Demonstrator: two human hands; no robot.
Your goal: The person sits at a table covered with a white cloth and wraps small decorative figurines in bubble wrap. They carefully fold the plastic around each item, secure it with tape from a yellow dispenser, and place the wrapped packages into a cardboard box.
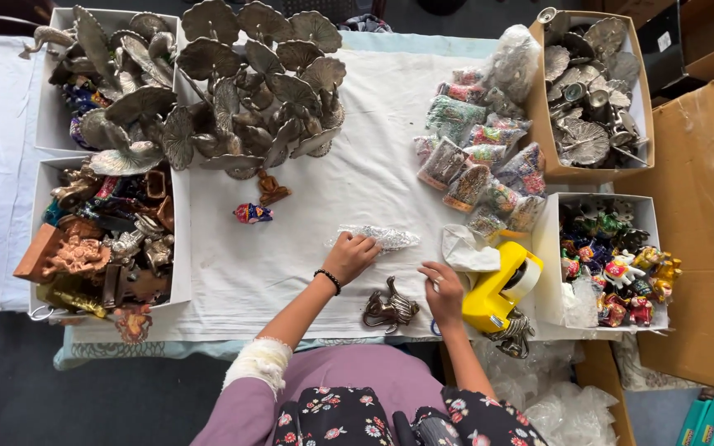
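The left hand (350,254) presses fingers flat on a clear crinkled plastic packet (378,238), pinning it to the white-clothed surface (373,173), while the right hand (444,289), loosely curled, seems to pinch something small beside the yellow tape dispenser (497,291).

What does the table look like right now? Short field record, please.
left hand: rests on a clear wrapped packet
right hand: beside the yellow tape dispenser
between hands: dark metal figurine
surface: white cloth
far side: pile of silver leaf pieces
right side: wrapped colourful packets
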